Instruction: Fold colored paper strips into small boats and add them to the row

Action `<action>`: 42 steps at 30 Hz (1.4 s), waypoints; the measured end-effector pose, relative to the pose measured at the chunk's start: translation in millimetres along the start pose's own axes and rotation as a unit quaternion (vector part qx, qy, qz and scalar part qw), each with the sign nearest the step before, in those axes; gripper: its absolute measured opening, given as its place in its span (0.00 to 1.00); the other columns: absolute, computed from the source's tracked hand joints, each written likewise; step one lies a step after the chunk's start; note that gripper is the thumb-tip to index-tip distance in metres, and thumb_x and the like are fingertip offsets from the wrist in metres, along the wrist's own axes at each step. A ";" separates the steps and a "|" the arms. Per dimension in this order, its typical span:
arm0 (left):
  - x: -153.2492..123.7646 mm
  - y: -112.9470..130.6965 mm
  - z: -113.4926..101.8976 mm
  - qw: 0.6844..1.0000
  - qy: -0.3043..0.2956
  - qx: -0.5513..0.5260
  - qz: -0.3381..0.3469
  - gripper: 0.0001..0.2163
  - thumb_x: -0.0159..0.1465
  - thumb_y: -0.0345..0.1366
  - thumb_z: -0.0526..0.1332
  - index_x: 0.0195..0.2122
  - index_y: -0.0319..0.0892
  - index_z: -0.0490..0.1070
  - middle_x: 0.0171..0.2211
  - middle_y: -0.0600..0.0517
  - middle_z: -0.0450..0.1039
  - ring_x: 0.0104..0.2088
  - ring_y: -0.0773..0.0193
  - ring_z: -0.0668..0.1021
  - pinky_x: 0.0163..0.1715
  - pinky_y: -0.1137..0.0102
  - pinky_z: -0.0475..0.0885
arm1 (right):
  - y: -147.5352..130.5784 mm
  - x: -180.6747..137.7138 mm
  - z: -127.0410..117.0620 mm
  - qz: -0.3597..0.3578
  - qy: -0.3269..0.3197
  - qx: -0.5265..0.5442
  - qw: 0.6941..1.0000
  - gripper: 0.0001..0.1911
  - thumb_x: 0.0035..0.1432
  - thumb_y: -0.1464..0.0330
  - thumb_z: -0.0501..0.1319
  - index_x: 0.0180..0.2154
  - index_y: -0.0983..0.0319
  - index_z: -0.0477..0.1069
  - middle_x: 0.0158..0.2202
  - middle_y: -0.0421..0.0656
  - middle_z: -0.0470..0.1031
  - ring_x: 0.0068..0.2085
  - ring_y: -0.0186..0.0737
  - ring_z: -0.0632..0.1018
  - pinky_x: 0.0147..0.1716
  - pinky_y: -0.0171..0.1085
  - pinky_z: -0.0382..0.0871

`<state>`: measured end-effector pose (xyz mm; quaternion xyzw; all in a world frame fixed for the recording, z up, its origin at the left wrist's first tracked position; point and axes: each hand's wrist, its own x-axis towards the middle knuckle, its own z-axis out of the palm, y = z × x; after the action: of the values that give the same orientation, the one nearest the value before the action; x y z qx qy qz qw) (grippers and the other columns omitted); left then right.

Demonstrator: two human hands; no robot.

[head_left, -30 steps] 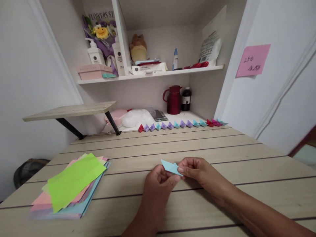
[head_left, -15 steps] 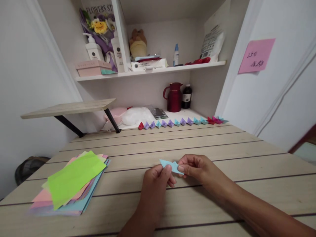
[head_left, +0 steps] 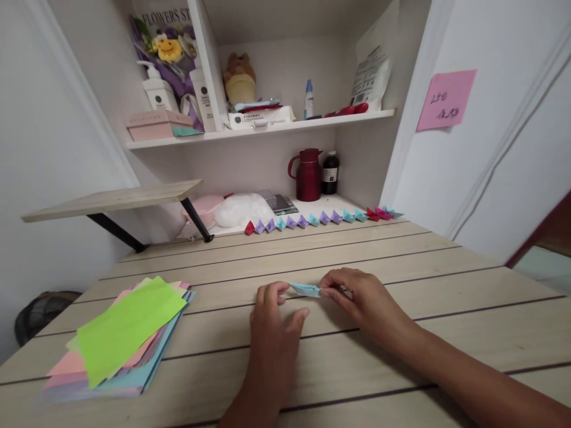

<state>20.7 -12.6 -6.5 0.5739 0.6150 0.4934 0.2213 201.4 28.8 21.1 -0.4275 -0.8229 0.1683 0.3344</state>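
A small light-blue folded paper boat (head_left: 306,290) is held above the table, seen nearly edge-on. My right hand (head_left: 352,291) pinches its right end between thumb and fingers. At its left tip, my left hand (head_left: 277,315) has its thumb spread away from the fingers, whose tips are close to or touching the paper. Along the table's back edge runs a row of small folded paper boats (head_left: 313,220) in red, purple, light blue and pink.
At the left lies a stack of coloured paper (head_left: 129,333), bright green on top. A raised wooden stand (head_left: 120,199) with black legs is behind it. A dark red jug (head_left: 308,175) and a dark bottle (head_left: 330,173) stand under the shelf (head_left: 267,128).
My left thumb has come off the paper boat and the left fingers have opened. The boat has turned from its flat side to nearly edge-on, still in my right hand. The view has shifted slightly.
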 end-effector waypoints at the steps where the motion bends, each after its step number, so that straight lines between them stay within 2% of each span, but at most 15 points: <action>1: 0.6 -1.1 0.0 0.999 0.008 0.025 0.022 0.18 0.51 0.30 0.64 0.43 0.46 0.69 0.46 0.48 0.69 0.46 0.56 0.73 0.49 0.59 0.67 | 0.0 -0.3 -0.3 -0.021 -0.003 -0.028 0.999 0.09 0.61 0.69 0.55 0.31 0.59 0.72 0.30 0.42 0.77 0.32 0.41 0.74 0.35 0.39 0.62; 5: 0.8 -0.8 -0.9 0.993 0.014 0.092 0.071 0.22 0.49 0.28 0.66 0.46 0.48 0.70 0.50 0.48 0.66 0.54 0.52 0.69 0.54 0.55 0.63 | -1.1 -1.9 0.9 -0.063 -0.022 -0.076 0.995 0.09 0.62 0.71 0.55 0.33 0.58 0.73 0.32 0.42 0.78 0.34 0.42 0.75 0.39 0.40 0.62; 10: -2.4 2.7 -0.8 0.987 0.034 0.144 0.059 0.25 0.48 0.28 0.68 0.48 0.49 0.71 0.53 0.46 0.66 0.59 0.49 0.65 0.56 0.53 0.59 | -2.1 -2.5 2.8 -0.068 -0.039 -0.101 0.992 0.10 0.60 0.72 0.55 0.33 0.58 0.74 0.32 0.42 0.78 0.35 0.42 0.75 0.39 0.40 0.62; 12: -2.3 2.7 -0.5 0.986 0.006 0.151 0.069 0.19 0.49 0.29 0.68 0.43 0.50 0.75 0.50 0.48 0.70 0.56 0.50 0.68 0.56 0.53 0.59 | -2.1 -2.8 3.4 -0.071 -0.040 -0.106 0.991 0.10 0.61 0.73 0.54 0.34 0.58 0.74 0.32 0.43 0.78 0.35 0.42 0.75 0.39 0.40 0.61; 15: -0.8 3.2 -1.1 0.985 -0.067 0.138 0.080 0.06 0.53 0.30 0.65 0.30 0.50 0.77 0.38 0.53 0.77 0.43 0.56 0.75 0.57 0.53 0.56 | -2.7 -3.6 4.8 -0.089 -0.047 -0.087 0.991 0.10 0.60 0.73 0.55 0.35 0.58 0.74 0.32 0.43 0.78 0.36 0.42 0.75 0.40 0.41 0.62; 18: 0.8 6.4 -3.0 0.990 -0.065 0.103 0.072 0.06 0.55 0.32 0.63 0.23 0.49 0.75 0.30 0.56 0.79 0.37 0.59 0.77 0.58 0.53 0.53 | -4.8 -4.0 6.8 -0.070 -0.049 -0.025 0.996 0.07 0.59 0.72 0.57 0.35 0.57 0.74 0.34 0.41 0.78 0.37 0.42 0.75 0.41 0.40 0.63; 23: 2.0 11.1 -5.5 0.997 -0.048 0.037 0.055 0.06 0.55 0.33 0.62 0.23 0.48 0.75 0.28 0.55 0.78 0.34 0.60 0.77 0.51 0.60 0.63 | -7.3 -4.5 11.8 0.019 -0.051 0.078 0.995 0.06 0.53 0.68 0.64 0.36 0.56 0.74 0.35 0.39 0.79 0.36 0.41 0.76 0.38 0.37 0.65; 29: 1.0 12.0 -3.9 0.996 -0.045 0.048 0.058 0.06 0.54 0.32 0.64 0.22 0.49 0.76 0.29 0.56 0.79 0.35 0.59 0.78 0.56 0.56 0.56 | -5.1 -4.9 14.1 0.091 -0.053 0.145 0.984 0.03 0.53 0.67 0.63 0.29 0.59 0.73 0.24 0.37 0.75 0.27 0.36 0.72 0.27 0.33 0.63; 32: 1.6 12.1 -4.7 0.997 -0.045 0.037 0.058 0.06 0.54 0.33 0.63 0.22 0.49 0.77 0.29 0.55 0.79 0.35 0.59 0.78 0.53 0.58 0.60 | -6.5 -4.1 9.4 0.096 -0.052 0.152 0.982 0.04 0.54 0.67 0.61 0.28 0.60 0.73 0.23 0.37 0.75 0.27 0.37 0.72 0.28 0.33 0.62; 37: 3.8 8.0 -6.6 0.997 -0.063 -0.005 0.034 0.07 0.57 0.36 0.61 0.27 0.48 0.79 0.30 0.53 0.80 0.35 0.59 0.78 0.43 0.64 0.67 | -6.0 -3.6 4.5 0.066 -0.088 0.195 0.975 0.11 0.60 0.70 0.53 0.30 0.60 0.73 0.28 0.39 0.77 0.30 0.37 0.73 0.32 0.34 0.64; 40: 5.1 3.9 -6.0 0.995 -0.082 0.040 0.037 0.08 0.59 0.35 0.60 0.28 0.49 0.80 0.32 0.53 0.80 0.36 0.58 0.78 0.45 0.62 0.66 | 0.4 -2.0 8.2 0.057 -0.094 0.169 0.979 0.12 0.60 0.71 0.52 0.29 0.60 0.71 0.27 0.39 0.76 0.29 0.37 0.72 0.31 0.34 0.63; 42: 5.7 1.2 -5.1 0.990 -0.092 0.101 0.039 0.09 0.58 0.32 0.60 0.27 0.50 0.79 0.33 0.54 0.80 0.38 0.58 0.78 0.48 0.59 0.63 | 6.7 0.0 11.8 0.061 -0.080 0.130 0.986 0.07 0.58 0.71 0.54 0.30 0.59 0.71 0.27 0.38 0.74 0.29 0.38 0.72 0.32 0.35 0.63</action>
<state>15.7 -9.3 -1.7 0.6598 0.6157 0.3823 0.1987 197.2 32.7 8.8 -0.4153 -0.7904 0.3273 0.3091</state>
